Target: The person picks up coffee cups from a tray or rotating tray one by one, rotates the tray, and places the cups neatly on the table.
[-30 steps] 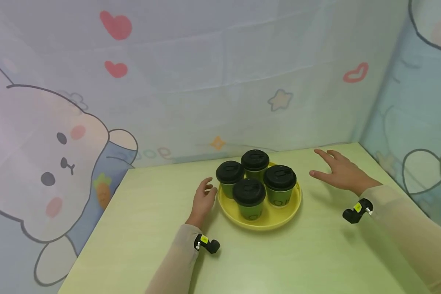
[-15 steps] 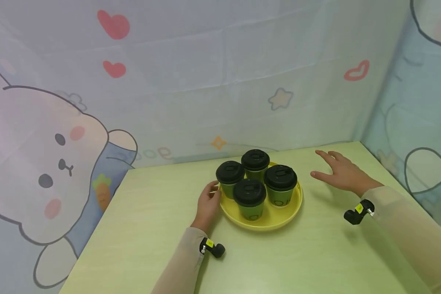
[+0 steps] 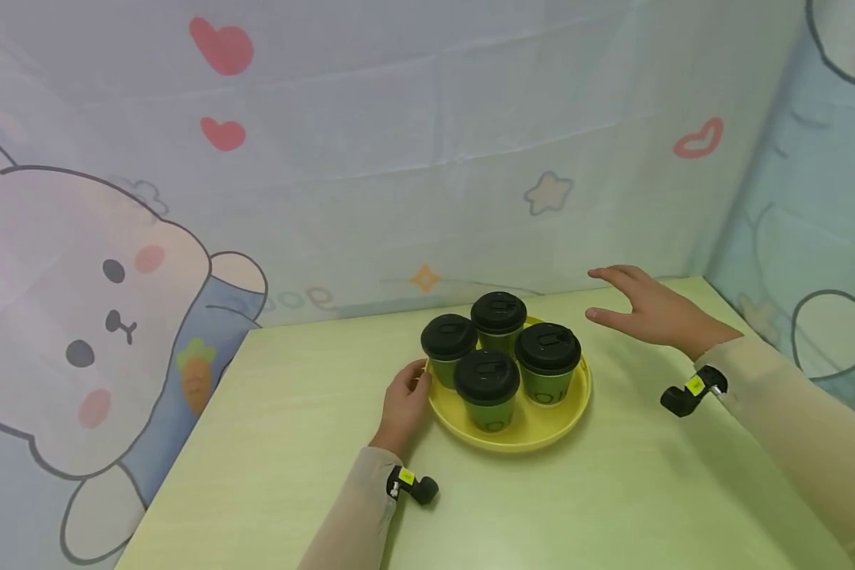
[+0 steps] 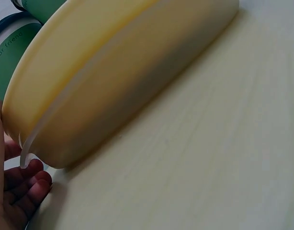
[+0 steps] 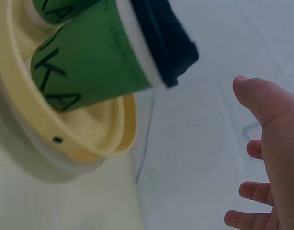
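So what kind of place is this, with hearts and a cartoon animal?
Probably a small indoor corner set up for filming: a printed cloth backdrop hangs behind a pale table, and little camera-like gadgets sit on the person's wrists.

The left hand (image 3: 404, 404) is low and stretched forward, fingers curled inward, while the right hand (image 3: 651, 309) hangs raised, thumb and fingers apart, palm inward, gripping nothing.
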Motion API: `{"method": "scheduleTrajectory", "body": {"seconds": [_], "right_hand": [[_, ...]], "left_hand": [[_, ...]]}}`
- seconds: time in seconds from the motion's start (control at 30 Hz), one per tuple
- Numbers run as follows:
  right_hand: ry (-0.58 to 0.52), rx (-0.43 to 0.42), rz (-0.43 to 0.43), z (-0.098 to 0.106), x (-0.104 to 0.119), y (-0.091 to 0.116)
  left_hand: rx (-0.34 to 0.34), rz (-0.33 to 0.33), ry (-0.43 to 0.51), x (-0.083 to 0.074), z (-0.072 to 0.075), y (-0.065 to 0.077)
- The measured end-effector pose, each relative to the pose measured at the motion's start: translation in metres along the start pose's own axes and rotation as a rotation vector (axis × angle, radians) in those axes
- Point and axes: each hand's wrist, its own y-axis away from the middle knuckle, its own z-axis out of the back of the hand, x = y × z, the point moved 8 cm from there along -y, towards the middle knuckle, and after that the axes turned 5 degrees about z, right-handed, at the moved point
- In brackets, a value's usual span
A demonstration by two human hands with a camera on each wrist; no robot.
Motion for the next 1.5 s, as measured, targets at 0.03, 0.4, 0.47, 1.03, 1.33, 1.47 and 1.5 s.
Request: {"method": "scheduleTrajectory", "body": {"seconds": [0.03,0.4,0.47,1.03,1.33,1.47,1.5], "right_hand": [[0.003,0.003,0.016,0.002,0.006,-0.002],[-0.002,0.159,0.177,-0.003,0.061,-0.008],[0.006,0.195,0.194,-0.008,0.068,-0.006],[0.087,0.282,0.281,-0.029,0.087,-0.003],[0.090,0.262,0.298,-0.031,0.088,-0.002],[0.098,0.239,0.297,-0.027,0.089,-0.002],[0.102,0.232,0.296,-0.025,0.089,-0.002]], "left_hand": [[0.000,0.001,-0.001,0.000,0.000,0.001],[0.006,-0.014,0.006,-0.004,-0.006,0.008],[0.009,-0.012,0.001,-0.005,-0.006,0.009],[0.010,-0.014,-0.007,-0.006,-0.008,0.011],[0.016,-0.018,-0.008,-0.007,-0.009,0.012],[0.018,-0.023,-0.014,-0.008,-0.008,0.012],[0.017,-0.022,-0.012,-0.008,-0.008,0.012]]}}
